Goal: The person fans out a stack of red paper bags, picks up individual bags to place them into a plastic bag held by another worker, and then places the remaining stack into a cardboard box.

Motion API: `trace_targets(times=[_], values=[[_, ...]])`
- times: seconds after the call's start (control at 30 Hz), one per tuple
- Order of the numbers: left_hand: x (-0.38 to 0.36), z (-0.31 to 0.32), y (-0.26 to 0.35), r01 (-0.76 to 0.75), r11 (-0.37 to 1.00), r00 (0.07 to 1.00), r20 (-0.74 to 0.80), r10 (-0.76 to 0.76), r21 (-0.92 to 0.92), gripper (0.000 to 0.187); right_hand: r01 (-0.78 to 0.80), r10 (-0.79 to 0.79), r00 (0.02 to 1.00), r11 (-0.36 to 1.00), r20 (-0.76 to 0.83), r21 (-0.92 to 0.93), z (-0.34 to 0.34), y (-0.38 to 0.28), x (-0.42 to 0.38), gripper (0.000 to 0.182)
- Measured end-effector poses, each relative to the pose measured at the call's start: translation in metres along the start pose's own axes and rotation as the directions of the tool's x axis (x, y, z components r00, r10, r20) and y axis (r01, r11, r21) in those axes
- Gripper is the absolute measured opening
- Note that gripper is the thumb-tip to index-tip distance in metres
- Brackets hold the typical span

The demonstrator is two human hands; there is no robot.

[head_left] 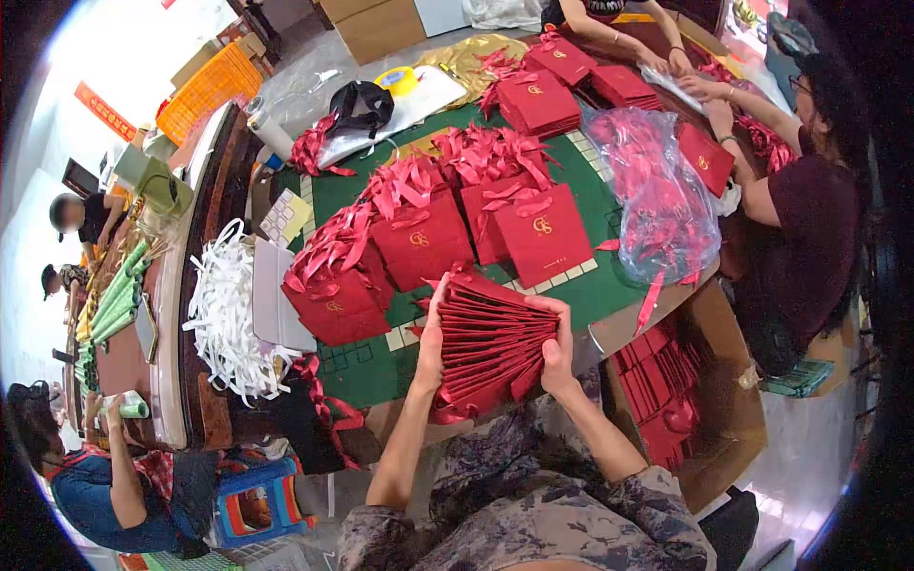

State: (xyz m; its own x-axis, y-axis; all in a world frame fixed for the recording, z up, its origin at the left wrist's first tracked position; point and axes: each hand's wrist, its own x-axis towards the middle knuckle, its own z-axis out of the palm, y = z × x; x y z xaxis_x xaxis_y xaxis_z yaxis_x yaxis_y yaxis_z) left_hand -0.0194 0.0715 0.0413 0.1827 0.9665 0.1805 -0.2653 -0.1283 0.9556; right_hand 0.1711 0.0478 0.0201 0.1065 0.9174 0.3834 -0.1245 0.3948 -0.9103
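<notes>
A thick stack of red paper gift bags [495, 347], fanned at its edges, is held between my two hands over the table's near edge. My left hand [431, 343] presses along the stack's left side. On the opposite side my right hand [560, 347] grips with the thumb on the near face. Just beyond stand red bags with gold lettering [419, 238] and loose red ribbon handles [405, 181]. Another group of red bags [543, 233] stands to their right, and more red bags [333, 300] lean at the left.
An open cardboard box [728, 428] holding red bags is at my right. A clear plastic bag of red ribbon [657, 209] lies on the green table [367, 381]. White paper strips [233, 305] pile at left. Two co-workers' hands [700, 81] work at the far right; another person [133, 485] sits left.
</notes>
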Motion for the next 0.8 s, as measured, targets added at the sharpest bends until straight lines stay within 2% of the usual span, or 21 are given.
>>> trace_targets(times=[0.03,0.07,0.17,0.2,0.3,0.37,0.4,0.5,0.6,0.67,0.8], values=[[0.000,-0.003,-0.005,-0.017,1.000,1.000,0.015,0.017,-0.026,0.079,-0.012,0.012,1.000,1.000,-0.001,-0.001,0.001,-0.001,-0.001,0.079],[-0.002,-0.005,-0.009,-0.081,0.996,0.995,0.062,0.082,-0.026,0.079,-0.022,0.022,1.000,1.000,-0.002,-0.003,0.001,-0.001,-0.001,0.079],[-0.004,-0.003,-0.008,-0.142,0.989,0.987,0.077,0.139,0.037,0.080,-0.007,0.007,1.000,1.000,-0.023,-0.010,-0.001,0.010,-0.007,0.079],[-0.003,0.002,0.000,-0.058,0.998,0.997,0.050,0.057,0.028,0.081,-0.010,0.010,1.000,1.000,-0.023,-0.010,0.000,0.006,-0.005,0.079],[-0.002,-0.002,-0.003,-0.091,0.995,0.993,0.080,0.088,0.033,0.084,-0.028,0.023,0.997,0.997,-0.075,-0.071,0.006,0.002,-0.003,0.078],[-0.002,0.001,-0.001,-0.090,0.995,0.992,0.092,0.087,0.038,0.089,0.074,-0.073,0.983,0.997,-0.168,-0.003,0.006,0.015,-0.012,0.068],[-0.001,0.000,-0.006,-0.071,0.997,0.996,0.064,0.069,0.020,0.092,0.098,-0.105,0.976,0.994,-0.190,-0.047,0.010,0.009,-0.011,0.069],[-0.005,-0.001,-0.008,-0.033,0.999,0.999,0.042,0.034,-0.032,0.099,0.070,-0.084,0.985,0.992,-0.148,-0.101,0.013,0.003,-0.009,0.073],[-0.006,0.007,-0.001,-0.018,0.999,1.000,0.010,0.018,0.046,0.113,0.076,-0.087,0.991,0.992,-0.105,-0.098,0.008,0.000,-0.009,0.072],[-0.006,0.004,-0.001,-0.014,0.999,1.000,0.025,0.013,0.052,0.113,0.076,-0.082,0.994,0.994,-0.078,-0.083,0.009,0.002,-0.012,0.072],[-0.004,-0.007,0.004,0.019,0.998,0.997,0.073,-0.023,0.053,0.113,0.061,-0.069,0.990,0.996,-0.126,-0.065,0.007,0.002,-0.011,0.075]])
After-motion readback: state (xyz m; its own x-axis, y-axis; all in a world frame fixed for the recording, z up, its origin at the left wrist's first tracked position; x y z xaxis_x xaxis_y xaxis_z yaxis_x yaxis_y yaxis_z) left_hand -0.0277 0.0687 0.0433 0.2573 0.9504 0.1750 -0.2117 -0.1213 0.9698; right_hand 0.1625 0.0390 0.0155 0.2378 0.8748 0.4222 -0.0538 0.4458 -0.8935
